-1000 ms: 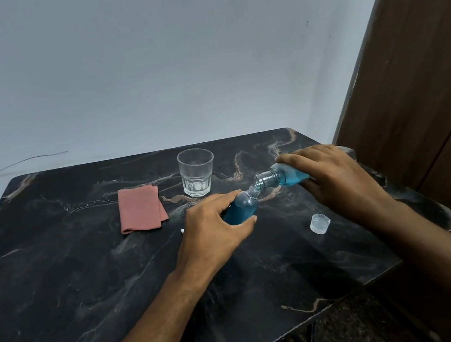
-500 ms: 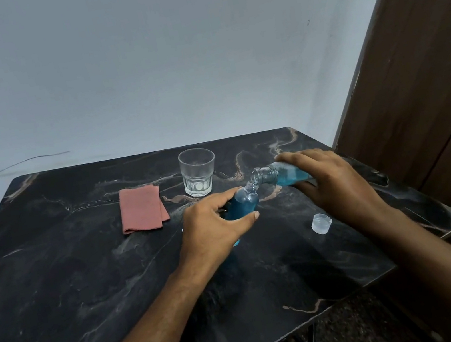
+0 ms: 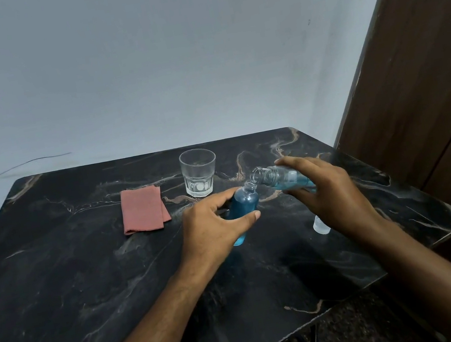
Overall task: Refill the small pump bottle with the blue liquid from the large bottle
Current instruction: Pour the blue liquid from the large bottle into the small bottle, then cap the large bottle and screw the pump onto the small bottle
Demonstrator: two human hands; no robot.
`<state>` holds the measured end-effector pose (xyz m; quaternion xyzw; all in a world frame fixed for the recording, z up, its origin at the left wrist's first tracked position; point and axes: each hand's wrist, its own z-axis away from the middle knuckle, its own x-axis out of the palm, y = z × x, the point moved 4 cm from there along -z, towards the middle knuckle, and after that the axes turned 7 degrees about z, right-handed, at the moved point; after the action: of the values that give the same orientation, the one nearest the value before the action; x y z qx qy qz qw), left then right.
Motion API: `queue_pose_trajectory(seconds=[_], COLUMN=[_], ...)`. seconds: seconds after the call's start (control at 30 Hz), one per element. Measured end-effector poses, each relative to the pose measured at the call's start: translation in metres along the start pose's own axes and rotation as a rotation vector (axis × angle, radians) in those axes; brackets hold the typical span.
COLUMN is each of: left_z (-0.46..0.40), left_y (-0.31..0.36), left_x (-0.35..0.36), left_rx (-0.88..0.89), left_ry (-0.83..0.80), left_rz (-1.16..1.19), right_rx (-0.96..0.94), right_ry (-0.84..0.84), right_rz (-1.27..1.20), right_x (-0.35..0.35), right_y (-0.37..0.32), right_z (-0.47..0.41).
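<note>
My left hand (image 3: 213,230) grips the small bottle (image 3: 244,205), which stands nearly upright on the black marble table (image 3: 87,285), uncapped and almost full of blue liquid. My right hand (image 3: 330,191) holds the large clear bottle (image 3: 279,177) tilted nearly flat, its open threaded mouth just above and to the right of the small bottle's neck. A little blue liquid lies along the large bottle's lower side. A clear cap (image 3: 319,225) sits on the table, partly hidden behind my right wrist. No pump head is in view.
An empty drinking glass (image 3: 199,172) stands behind the bottles. A folded pink cloth (image 3: 143,209) lies to the left of it. A brown wooden door (image 3: 427,75) rises just past the table's right edge. The grey wall runs behind the table.
The large bottle has tipped back from a steep pour to nearly level and its mouth has lifted slightly. The small bottle has come more upright. Both hands shifted a little left.
</note>
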<state>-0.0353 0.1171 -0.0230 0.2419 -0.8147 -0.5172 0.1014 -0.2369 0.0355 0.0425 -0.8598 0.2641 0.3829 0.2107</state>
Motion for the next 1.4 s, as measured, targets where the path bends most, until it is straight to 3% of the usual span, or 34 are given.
queue_pose_trajectory(seconds=[0.13,0.3,0.47,0.67,1.13,1.4], left_z=[0.000,-0.003,-0.003,-0.002,-0.002,0.002], left_y=[-0.002,-0.006,-0.011,-0.015,-0.026,-0.025], left_x=[0.002,0.001,0.003,0.004,0.008,0.009], left_rx=[-0.043,-0.100,-0.144,-0.159,-0.180,-0.149], left_ry=[-0.010,0.003,-0.011,-0.011,-0.061,-0.078], left_rz=[0.047,0.071,0.042,-0.033,-0.098,-0.138], right_rx=[0.009,0.221,0.424,0.594,0.639,0.534], right_ry=[0.053,0.168,0.164,0.175,0.083,-0.073], right_rz=[-0.076,-0.258,-0.612,-0.816,-0.912,-0.843], right_x=[0.001,0.001,0.019,0.039,0.054,0.043], right_y=[-0.003,-0.002,0.001,0.013,0.018,0.020], right_z=[0.000,-0.002,0.010,0.027,0.042,0.052])
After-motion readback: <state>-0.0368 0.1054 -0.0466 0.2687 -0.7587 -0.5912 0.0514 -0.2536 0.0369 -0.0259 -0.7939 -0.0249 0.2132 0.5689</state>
